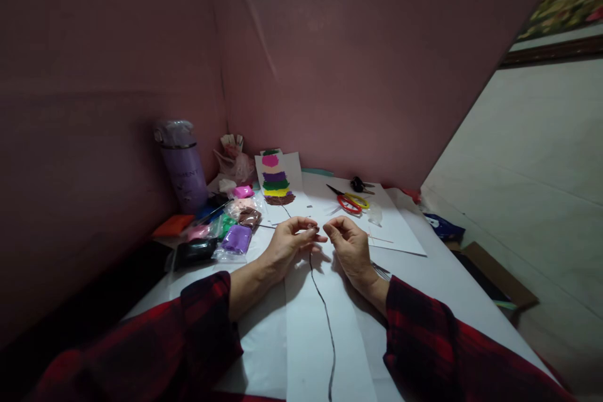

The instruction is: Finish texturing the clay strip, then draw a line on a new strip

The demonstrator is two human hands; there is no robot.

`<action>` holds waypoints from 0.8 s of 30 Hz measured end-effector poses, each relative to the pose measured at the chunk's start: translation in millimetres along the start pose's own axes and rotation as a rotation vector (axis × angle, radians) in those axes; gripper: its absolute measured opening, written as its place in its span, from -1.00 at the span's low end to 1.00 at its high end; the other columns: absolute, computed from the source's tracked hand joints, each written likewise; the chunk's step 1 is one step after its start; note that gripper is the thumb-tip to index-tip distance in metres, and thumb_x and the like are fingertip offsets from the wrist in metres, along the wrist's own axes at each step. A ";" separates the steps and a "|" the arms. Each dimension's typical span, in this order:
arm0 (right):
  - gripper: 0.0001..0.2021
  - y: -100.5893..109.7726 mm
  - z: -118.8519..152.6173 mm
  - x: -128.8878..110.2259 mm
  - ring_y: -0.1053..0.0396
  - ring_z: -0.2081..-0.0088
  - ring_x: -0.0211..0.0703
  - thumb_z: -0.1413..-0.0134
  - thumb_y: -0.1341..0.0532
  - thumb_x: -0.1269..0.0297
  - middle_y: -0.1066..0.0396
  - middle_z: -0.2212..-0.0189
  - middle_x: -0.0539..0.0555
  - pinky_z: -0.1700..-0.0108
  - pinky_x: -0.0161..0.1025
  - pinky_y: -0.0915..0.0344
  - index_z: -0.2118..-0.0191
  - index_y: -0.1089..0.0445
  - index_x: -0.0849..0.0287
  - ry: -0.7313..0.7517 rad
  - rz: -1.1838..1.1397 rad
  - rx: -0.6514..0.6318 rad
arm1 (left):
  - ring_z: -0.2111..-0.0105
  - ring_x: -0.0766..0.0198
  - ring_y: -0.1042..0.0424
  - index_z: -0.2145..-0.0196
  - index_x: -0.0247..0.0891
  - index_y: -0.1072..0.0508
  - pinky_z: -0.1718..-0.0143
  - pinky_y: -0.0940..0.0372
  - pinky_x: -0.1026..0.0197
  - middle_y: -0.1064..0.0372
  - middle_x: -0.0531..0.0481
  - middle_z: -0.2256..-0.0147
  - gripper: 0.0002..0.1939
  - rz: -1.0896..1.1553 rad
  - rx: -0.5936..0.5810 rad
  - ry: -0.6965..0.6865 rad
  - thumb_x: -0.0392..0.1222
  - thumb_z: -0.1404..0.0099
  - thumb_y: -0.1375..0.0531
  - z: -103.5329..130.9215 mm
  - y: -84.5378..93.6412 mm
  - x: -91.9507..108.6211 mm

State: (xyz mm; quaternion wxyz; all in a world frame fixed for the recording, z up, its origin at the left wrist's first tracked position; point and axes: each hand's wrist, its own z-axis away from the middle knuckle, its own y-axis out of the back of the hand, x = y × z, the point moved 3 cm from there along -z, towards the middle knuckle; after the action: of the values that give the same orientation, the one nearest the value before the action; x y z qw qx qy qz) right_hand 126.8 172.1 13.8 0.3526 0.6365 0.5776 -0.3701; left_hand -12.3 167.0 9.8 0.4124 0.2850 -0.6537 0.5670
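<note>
My left hand pinches a small dark brown bit, perhaps modelling clay, between thumb and fingertips. Close on its right, my right hand has thumb and forefinger pressed together; whether anything is between them is too small to see. Both hands are above a white paper with a dark wavy line running toward me. Just beyond them, a sheet with a painted or clay-filled stack of coloured bands shows pink, purple, green, yellow and brown layers.
Bagged clay in several colours, including a purple pack, lies left beside a lilac bottle. Red-and-yellow-handled scissors and a black object rest at the back right. A pinkish wall closes off the back.
</note>
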 end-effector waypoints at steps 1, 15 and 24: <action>-0.79 0.4 0.4 -0.9 -0.23 0.50 -0.23 -0.04 -0.30 0.15 -0.30 0.56 -0.05 0.45 -0.29 -0.18 0.48 -0.36 0.14 0.037 0.032 0.003 | 0.44 0.23 -0.51 0.37 -0.39 -0.45 0.55 -0.33 0.32 -0.42 -0.03 0.45 -0.57 -0.009 -0.012 0.018 -0.11 0.12 -0.50 0.8 -1.2 0.3; -0.81 -0.8 9.0 -11.4 -0.35 0.35 -0.13 -0.17 -0.18 0.37 -0.34 0.40 0.04 0.30 -0.19 -0.30 0.23 -0.55 0.01 0.338 0.223 -0.088 | 0.50 0.31 -0.47 0.40 -0.42 -0.50 0.53 -0.36 0.35 -0.48 -0.10 0.47 -0.74 0.050 -0.020 0.035 -0.24 0.00 -0.44 -0.7 1.5 -1.9; -0.88 3.8 4.9 -2.6 -0.24 0.54 -0.24 -0.05 -0.29 0.28 -0.36 0.54 -0.05 0.45 -0.27 -0.20 0.47 -0.41 0.12 0.141 0.154 0.066 | 0.50 0.29 -0.50 0.40 -0.41 -0.44 0.53 -0.35 0.34 -0.48 -0.12 0.46 -0.84 0.055 0.047 0.046 -0.42 -0.08 -0.36 -0.3 1.7 0.4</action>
State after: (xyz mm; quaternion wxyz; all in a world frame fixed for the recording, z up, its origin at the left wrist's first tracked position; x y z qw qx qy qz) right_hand 130.2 166.2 13.8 0.3171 0.7147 0.5379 -0.3152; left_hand -13.9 167.7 9.3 0.4048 0.2636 -0.6381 0.5995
